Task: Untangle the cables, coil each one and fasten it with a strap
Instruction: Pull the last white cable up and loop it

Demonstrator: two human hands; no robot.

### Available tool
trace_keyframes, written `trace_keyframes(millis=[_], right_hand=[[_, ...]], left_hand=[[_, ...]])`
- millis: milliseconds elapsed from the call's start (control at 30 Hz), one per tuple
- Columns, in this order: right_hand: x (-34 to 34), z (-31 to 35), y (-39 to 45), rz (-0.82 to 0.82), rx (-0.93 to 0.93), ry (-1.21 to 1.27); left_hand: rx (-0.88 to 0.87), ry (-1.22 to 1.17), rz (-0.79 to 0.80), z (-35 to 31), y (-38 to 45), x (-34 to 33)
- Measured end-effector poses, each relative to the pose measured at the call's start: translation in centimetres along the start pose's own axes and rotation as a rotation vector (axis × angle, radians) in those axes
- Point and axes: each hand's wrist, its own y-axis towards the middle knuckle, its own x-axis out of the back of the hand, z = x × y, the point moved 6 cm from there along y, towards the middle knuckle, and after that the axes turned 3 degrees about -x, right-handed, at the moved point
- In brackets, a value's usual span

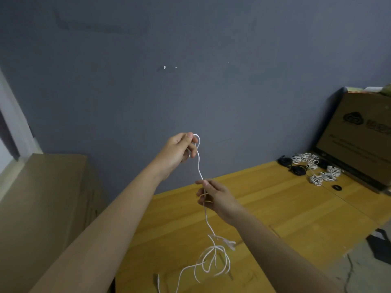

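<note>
Wooden table (296,210) — white cable (200,168) pinched in both hands' fingers, tail cut off below.

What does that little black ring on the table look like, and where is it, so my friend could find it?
Look at the far right end of the wooden table, where a big cardboard box leans. In front of it lie bundles of white cables and black cables. The black ring sits alone just nearer than them, small, flat and round, touching no cable.
</note>
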Motion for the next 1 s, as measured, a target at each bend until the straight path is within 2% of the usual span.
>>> trace_keyframes(millis=[67, 167, 267, 333, 433, 500, 567, 667, 767, 833, 933, 1000], right_hand=[[0.4, -0.4, 0.0, -0.085, 0.074, -0.103], [1.2, 0.2, -0.4, -0.257, 0.303, -0.381], [1.5, 0.0, -1.0, -0.337, 0.414, -0.468], [1.1, -1.4, -1.1, -0.264, 0.387, -0.511], [1.6, -3.2, -0.3, -0.139, 0.215, -0.372], [2.9, -2.8, 0.9, -0.178, 0.086, -0.300], [4.5, -0.5, 2.5, -0.286, 0.071, -0.262], [6.1, 6.3, 3.9, -0.498, 0.293, -0.346], [6.8, 12.9, 2.9, -0.684, 0.516, -0.249], [7.0, 15.0, 2.5, -0.724, 0.611, -0.275], [6.9, 15.5, 3.7, -0.725, 0.626, -0.493], [6.3, 15.7, 4.0, -0.698, 0.653, -0.505]], left_hand=[[0.007, -0.012, -0.007, 0.3, 0.1, 0.0], [0.054, -0.063, -0.020, 1.0, 0.0, -0.5], [0.061, -0.103, -0.031, 1.3, -0.3, -1.3], [0.059, -0.113, -0.054, 1.7, -0.4, -1.6], [0.033, -0.108, -0.051, 2.0, -0.2, -1.9], [0.000, -0.080, -0.046, 1.9, 0.2, -1.9], [-0.049, -0.053, -0.055, 1.3, 1.0, -1.6], [-0.135, -0.041, -0.092, -1.0, 2.9, -1.0], [-0.206, -0.078, -0.149, -3.9, 4.3, 0.3], [-0.229, -0.097, -0.149, -5.3, 4.7, 0.7], [-0.226, -0.100, -0.130, -6.3, 4.7, 0.7], [-0.208, -0.115, -0.131, -6.3, 4.4, 0.8]])
